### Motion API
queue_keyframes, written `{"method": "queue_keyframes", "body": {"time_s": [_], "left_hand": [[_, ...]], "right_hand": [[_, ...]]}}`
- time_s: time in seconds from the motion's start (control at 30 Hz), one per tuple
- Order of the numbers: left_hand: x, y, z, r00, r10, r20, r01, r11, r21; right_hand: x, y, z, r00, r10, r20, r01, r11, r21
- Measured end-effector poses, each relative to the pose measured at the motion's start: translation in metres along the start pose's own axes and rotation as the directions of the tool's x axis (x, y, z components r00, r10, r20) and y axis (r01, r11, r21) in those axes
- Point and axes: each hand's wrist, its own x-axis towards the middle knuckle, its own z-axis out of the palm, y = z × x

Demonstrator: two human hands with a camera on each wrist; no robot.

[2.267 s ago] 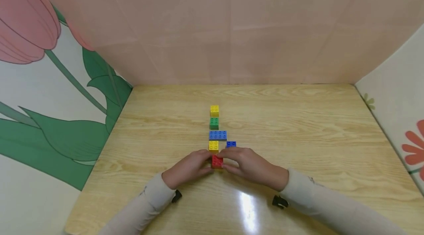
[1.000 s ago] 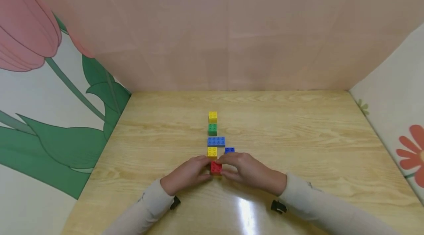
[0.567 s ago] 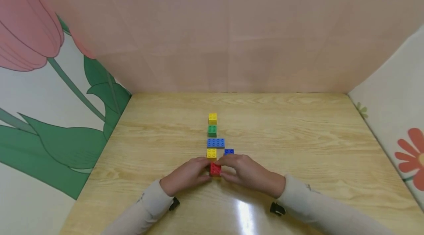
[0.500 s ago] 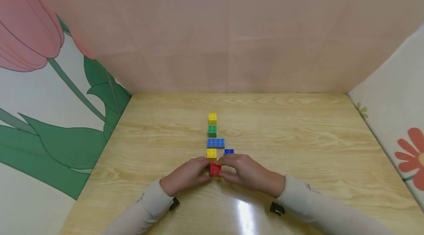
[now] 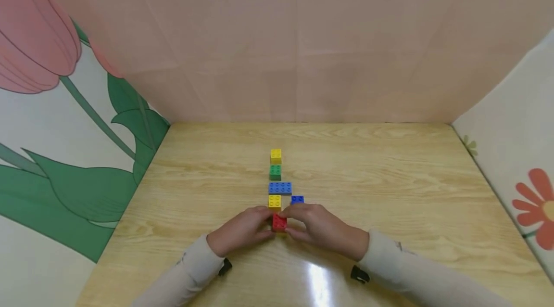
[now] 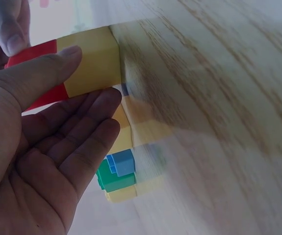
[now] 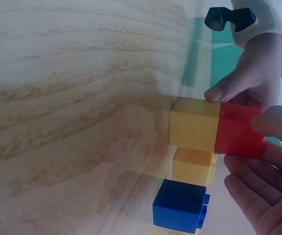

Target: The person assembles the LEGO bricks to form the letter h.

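A red toy building brick (image 5: 279,223) sits on top of a yellow brick (image 7: 193,125), and the two form a small stack standing on the table. My left hand (image 5: 241,232) grips the stack from the left, its thumb lying across the red and yellow bricks in the left wrist view. From the right, my right hand (image 5: 325,231) pinches the red brick, thumb near and index finger over the far top edge. Just beyond stands another yellow brick (image 5: 274,201). A dark blue brick (image 7: 180,205) is close to the right hand's fingers, partly hidden in the head view.
Farther off in a line lie a long blue brick (image 5: 280,187), a green brick (image 5: 275,172) and a small yellow brick (image 5: 276,156). They stand on a wooden table (image 5: 389,177), bordered by a pink back wall (image 5: 298,57) and printed side walls.
The head view has tilted slightly, so the bricks and table appear lower in it. Both hands keep the same hold on the red and yellow stack.
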Motion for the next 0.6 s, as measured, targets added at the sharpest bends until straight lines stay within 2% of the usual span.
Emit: {"method": "queue_keyframes", "body": {"time_s": [0.27,0.6], "left_hand": [[0.0012,-0.0005,-0.0018,1.000,-0.004,-0.001,0.004,1.000,0.011],[0.0010,-0.0033,0.0021,1.000,-0.001,-0.003,0.001,1.000,-0.010]], "right_hand": [[-0.0003,-0.0007,-0.0003,1.000,-0.014,-0.026,0.013,1.000,-0.026],[-0.0029,-0.0016,0.0022,1.000,0.024,-0.014,-0.024,0.999,-0.025]]}}
